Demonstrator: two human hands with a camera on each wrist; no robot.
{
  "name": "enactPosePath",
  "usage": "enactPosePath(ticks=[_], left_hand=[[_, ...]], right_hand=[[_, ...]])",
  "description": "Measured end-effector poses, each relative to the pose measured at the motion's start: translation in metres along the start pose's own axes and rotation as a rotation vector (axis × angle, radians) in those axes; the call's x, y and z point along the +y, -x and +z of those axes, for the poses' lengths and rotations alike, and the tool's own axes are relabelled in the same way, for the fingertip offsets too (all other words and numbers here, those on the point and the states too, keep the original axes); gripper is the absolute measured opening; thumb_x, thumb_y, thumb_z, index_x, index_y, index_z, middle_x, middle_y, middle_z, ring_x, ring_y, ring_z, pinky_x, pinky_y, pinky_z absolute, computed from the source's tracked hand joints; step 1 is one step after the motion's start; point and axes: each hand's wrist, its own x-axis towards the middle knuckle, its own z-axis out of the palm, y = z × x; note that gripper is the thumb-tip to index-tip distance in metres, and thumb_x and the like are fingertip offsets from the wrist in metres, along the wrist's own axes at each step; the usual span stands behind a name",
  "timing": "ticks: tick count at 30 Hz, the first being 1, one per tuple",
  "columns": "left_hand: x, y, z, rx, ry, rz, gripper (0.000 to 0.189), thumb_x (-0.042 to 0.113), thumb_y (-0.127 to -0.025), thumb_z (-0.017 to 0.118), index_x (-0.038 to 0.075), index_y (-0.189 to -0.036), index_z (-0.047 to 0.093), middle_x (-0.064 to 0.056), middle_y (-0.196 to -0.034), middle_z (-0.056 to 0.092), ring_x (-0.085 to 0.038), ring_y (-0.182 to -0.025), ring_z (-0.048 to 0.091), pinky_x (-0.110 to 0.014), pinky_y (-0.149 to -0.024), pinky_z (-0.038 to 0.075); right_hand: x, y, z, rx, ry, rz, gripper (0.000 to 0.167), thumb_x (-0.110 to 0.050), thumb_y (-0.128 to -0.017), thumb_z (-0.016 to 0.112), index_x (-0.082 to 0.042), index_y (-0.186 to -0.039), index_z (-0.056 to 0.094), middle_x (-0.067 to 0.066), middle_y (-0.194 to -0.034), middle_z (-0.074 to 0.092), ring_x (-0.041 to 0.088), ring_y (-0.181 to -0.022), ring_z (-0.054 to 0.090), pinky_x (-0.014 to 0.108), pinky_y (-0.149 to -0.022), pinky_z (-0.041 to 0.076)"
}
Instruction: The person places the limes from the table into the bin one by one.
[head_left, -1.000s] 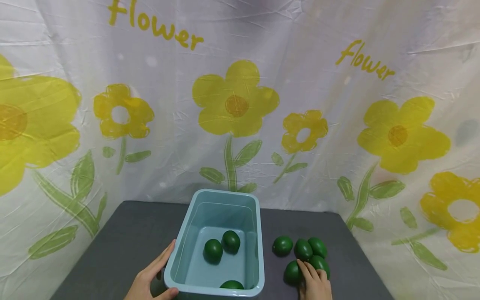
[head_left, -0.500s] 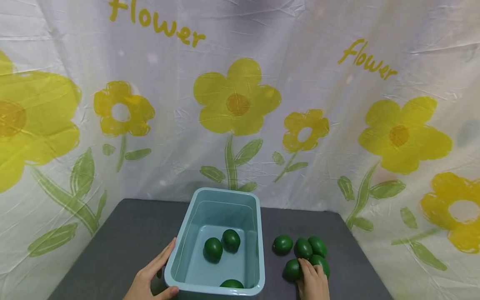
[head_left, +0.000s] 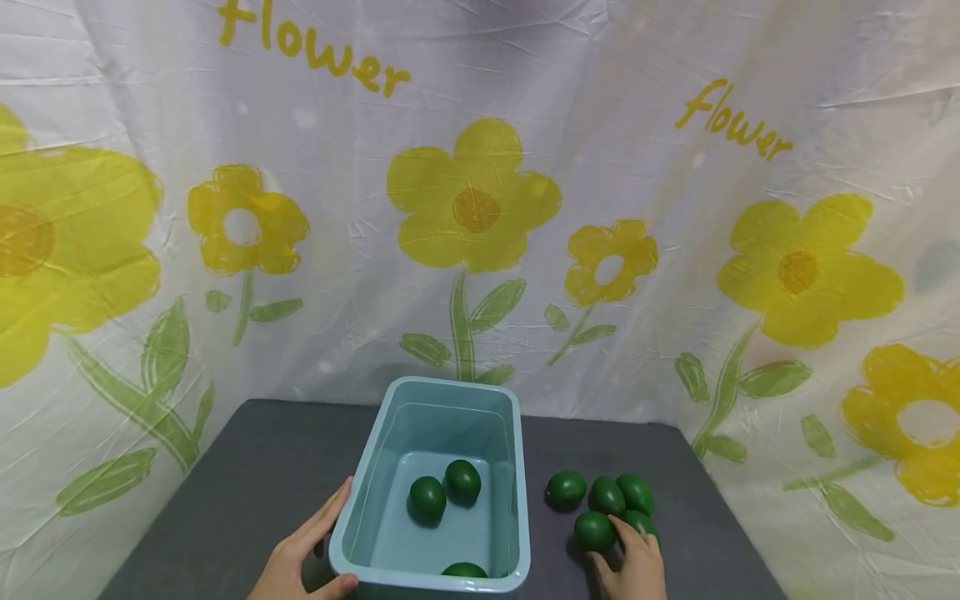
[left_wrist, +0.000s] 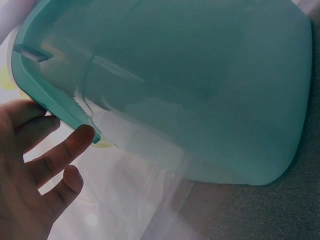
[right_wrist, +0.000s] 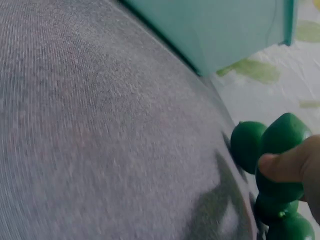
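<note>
In the head view, my right hand [head_left: 636, 568] pinches a dark green lime [head_left: 594, 532] between thumb and fingers, to the right of a light blue plastic bin [head_left: 522, 492]. The right wrist view shows the thumb pressed across this lime [right_wrist: 284, 134]; the far fingers are hidden. A shadow lies below it. My left hand [head_left: 298, 554] rests at the bin's near left corner, thumb on the front rim. From the left wrist, its fingers [left_wrist: 60, 155] look loosely spread against the rim. Inside the bin lie three limes, one [head_left: 427, 500] near the middle.
More limes [head_left: 607, 497] lie grouped on the dark grey tabletop [head_left: 300, 450] right of the bin, one [head_left: 566, 490] slightly apart. A white curtain [head_left: 337, 325] with yellow flowers hangs behind and at both sides.
My right hand has closed its thumb and fingers around the nearest lime and shifted it slightly up and right. The left hand and bin stay in place.
</note>
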Motion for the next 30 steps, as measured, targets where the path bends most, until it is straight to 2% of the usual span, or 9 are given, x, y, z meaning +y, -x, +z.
enactPosePath(ticks=[3, 8, 11, 14, 19, 21, 25, 27, 30], left_hand=[[0.000, 0.001, 0.000, 0.003, 0.007, 0.008, 0.087, 0.026, -0.092, 0.082, 0.024, -0.167, 0.038, 0.006, -0.165, 0.041, -0.011, -0.139, 0.052, -0.039, -0.094, 0.058], [0.004, -0.001, -0.002, -0.015, 0.026, -0.010, 0.088, 0.025, -0.092, 0.082, 0.026, -0.167, 0.036, -0.009, -0.165, 0.044, -0.032, -0.138, 0.056, -0.036, -0.093, 0.059], [0.004, -0.002, -0.002, -0.027, 0.037, -0.022, 0.089, 0.025, -0.092, 0.082, 0.028, -0.167, 0.035, -0.010, -0.165, 0.043, -0.041, -0.137, 0.056, -0.037, -0.093, 0.059], [0.002, -0.001, -0.001, -0.026, 0.045, -0.023, 0.088, 0.025, -0.093, 0.081, 0.030, -0.167, 0.035, -0.008, -0.165, 0.042, -0.035, -0.137, 0.057, -0.035, -0.091, 0.059], [-0.001, 0.002, 0.001, 0.001, 0.020, -0.002, 0.088, 0.025, -0.092, 0.081, 0.031, -0.167, 0.036, 0.003, -0.166, 0.041, -0.009, -0.140, 0.051, -0.036, -0.093, 0.058], [-0.001, 0.002, 0.002, 0.011, 0.008, 0.006, 0.088, 0.025, -0.092, 0.082, 0.032, -0.167, 0.036, 0.002, -0.166, 0.042, -0.003, -0.140, 0.047, -0.038, -0.095, 0.058], [-0.001, 0.002, 0.003, 0.016, 0.007, -0.003, 0.088, 0.026, -0.092, 0.081, 0.033, -0.167, 0.035, -0.005, -0.165, 0.044, -0.004, -0.139, 0.048, -0.040, -0.095, 0.058], [0.000, 0.002, 0.004, 0.017, 0.006, -0.007, 0.088, 0.026, -0.092, 0.081, 0.033, -0.167, 0.035, -0.009, -0.165, 0.045, -0.004, -0.139, 0.049, -0.040, -0.095, 0.058], [0.001, 0.002, 0.004, 0.016, 0.008, -0.005, 0.089, 0.025, -0.092, 0.081, 0.030, -0.168, 0.035, -0.013, -0.164, 0.046, -0.006, -0.139, 0.050, -0.040, -0.094, 0.058]], right_hand=[[-0.001, 0.000, -0.001, -0.010, -0.035, 0.052, 0.063, -0.022, -0.075, 0.097, 0.005, -0.126, 0.072, 0.023, -0.117, 0.074, 0.034, -0.092, 0.060, 0.058, -0.083, 0.057], [-0.002, 0.002, 0.002, 0.024, -0.095, 0.147, 0.062, -0.030, -0.078, 0.095, 0.001, -0.127, 0.073, 0.025, -0.115, 0.072, 0.042, -0.098, 0.065, 0.061, -0.083, 0.057], [-0.006, 0.003, 0.002, 0.046, -0.134, 0.209, 0.062, -0.035, -0.080, 0.093, -0.001, -0.127, 0.074, 0.026, -0.111, 0.072, 0.046, -0.099, 0.067, 0.063, -0.084, 0.056], [-0.016, 0.004, -0.001, 0.040, -0.187, 0.289, 0.066, -0.044, -0.082, 0.091, -0.003, -0.130, 0.073, 0.026, -0.116, 0.074, 0.047, -0.101, 0.069, 0.063, -0.087, 0.056], [-0.031, 0.002, -0.006, 0.005, -0.347, 0.422, 0.085, -0.062, -0.083, 0.084, 0.000, -0.140, 0.067, 0.027, -0.135, 0.068, 0.049, -0.119, 0.066, 0.060, -0.096, 0.055], [-0.035, 0.001, -0.007, -0.002, -0.401, 0.469, 0.090, -0.065, -0.084, 0.082, 0.000, -0.143, 0.065, 0.026, -0.135, 0.069, 0.047, -0.117, 0.067, 0.055, -0.095, 0.057], [-0.040, -0.002, -0.006, 0.006, -0.495, 0.543, 0.092, -0.064, -0.086, 0.081, 0.003, -0.145, 0.061, 0.025, -0.131, 0.071, 0.029, -0.100, 0.067, 0.043, -0.084, 0.058], [-0.042, -0.004, -0.006, 0.011, -0.548, 0.579, 0.092, -0.063, -0.087, 0.080, 0.004, -0.146, 0.060, 0.024, -0.129, 0.071, 0.021, -0.098, 0.064, 0.040, -0.083, 0.057], [-0.047, -0.007, -0.009, 0.012, -0.628, 0.621, 0.095, -0.065, -0.088, 0.078, 0.006, -0.148, 0.058, 0.022, -0.128, 0.071, 0.021, -0.102, 0.065, 0.043, -0.088, 0.058]])
